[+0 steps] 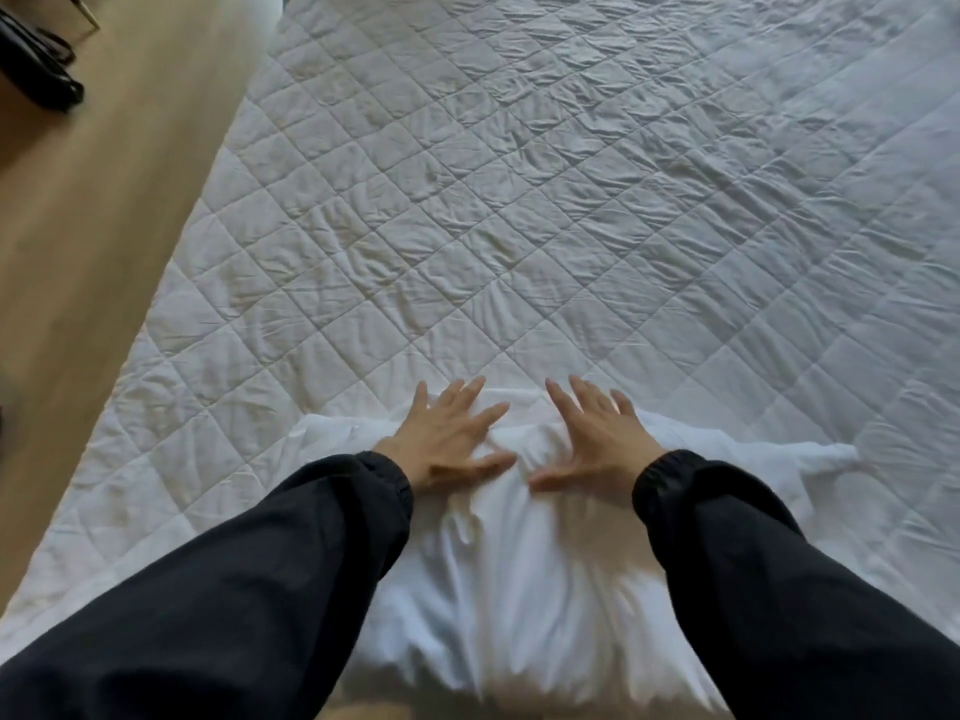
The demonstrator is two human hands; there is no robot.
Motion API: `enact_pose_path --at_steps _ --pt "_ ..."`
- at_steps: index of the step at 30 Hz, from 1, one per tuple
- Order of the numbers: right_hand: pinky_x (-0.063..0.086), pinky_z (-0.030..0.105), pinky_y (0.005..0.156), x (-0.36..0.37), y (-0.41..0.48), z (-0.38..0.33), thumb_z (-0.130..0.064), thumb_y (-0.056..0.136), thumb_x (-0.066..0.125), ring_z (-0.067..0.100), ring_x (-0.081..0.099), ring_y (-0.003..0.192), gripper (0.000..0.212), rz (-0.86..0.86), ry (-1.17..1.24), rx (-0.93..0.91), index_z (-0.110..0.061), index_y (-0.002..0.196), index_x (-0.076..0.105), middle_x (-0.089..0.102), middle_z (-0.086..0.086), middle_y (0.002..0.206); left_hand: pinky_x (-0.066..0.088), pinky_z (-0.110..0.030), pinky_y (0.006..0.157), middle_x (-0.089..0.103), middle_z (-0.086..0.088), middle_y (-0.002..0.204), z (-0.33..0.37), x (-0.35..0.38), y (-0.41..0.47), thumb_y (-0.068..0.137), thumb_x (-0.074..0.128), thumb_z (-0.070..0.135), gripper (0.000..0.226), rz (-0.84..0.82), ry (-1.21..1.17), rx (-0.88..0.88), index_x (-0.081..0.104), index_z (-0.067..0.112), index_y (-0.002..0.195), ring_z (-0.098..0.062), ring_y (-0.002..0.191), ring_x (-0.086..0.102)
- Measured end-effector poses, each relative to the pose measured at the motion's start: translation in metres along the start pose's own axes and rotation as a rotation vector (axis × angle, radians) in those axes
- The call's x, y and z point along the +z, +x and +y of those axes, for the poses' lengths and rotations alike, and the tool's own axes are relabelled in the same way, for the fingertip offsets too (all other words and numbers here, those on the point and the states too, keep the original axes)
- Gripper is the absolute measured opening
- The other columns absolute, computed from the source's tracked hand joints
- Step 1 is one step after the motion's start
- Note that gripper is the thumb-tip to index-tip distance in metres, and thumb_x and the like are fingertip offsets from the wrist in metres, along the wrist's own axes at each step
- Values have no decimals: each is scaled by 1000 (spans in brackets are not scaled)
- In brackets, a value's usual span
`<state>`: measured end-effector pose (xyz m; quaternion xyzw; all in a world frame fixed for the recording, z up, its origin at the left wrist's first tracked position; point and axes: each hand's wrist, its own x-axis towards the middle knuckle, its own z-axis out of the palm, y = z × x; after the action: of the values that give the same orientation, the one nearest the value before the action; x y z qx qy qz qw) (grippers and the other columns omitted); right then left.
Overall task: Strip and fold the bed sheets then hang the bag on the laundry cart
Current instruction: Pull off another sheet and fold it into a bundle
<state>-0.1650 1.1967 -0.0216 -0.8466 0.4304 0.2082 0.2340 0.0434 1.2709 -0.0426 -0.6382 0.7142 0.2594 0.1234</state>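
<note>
A bundled white sheet (519, 553) lies at the near edge of the bed, on top of the quilted white mattress pad (519, 200). My left hand (447, 439) lies flat on the far end of the bundle, fingers spread and straight. My right hand (597, 439) presses flat beside it in the same way, a little apart from the left. Both arms wear black sleeves. A twisted tail of the sheet (826, 454) sticks out to the right.
Wooden floor (104, 226) runs along the bed's left side. A black object (36, 70), partly cut off, sits at the top left corner of the floor. The mattress pad stretches far ahead and to the right.
</note>
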Motion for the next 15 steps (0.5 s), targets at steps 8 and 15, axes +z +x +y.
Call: enact_pose_path --at_steps 8,15 --pt "31 47 105 7 19 10 -94 29 57 28 44 126 129 -240 86 114 -36 138 21 48 -5 134 40 -48 99 51 -2 137 0 -2 18 57 35 96 106 -146 -172 -27 31 29 138 -25 122 50" --pt "32 40 90 -7 -17 -8 -71 36 79 22 49 107 95 -249 -72 -16 -28 114 44 50 -3 108 46 -47 89 52 8 99 17 -21 -17 29 57 95 92 -249 -152 -15 43 39 101 -21 97 54"
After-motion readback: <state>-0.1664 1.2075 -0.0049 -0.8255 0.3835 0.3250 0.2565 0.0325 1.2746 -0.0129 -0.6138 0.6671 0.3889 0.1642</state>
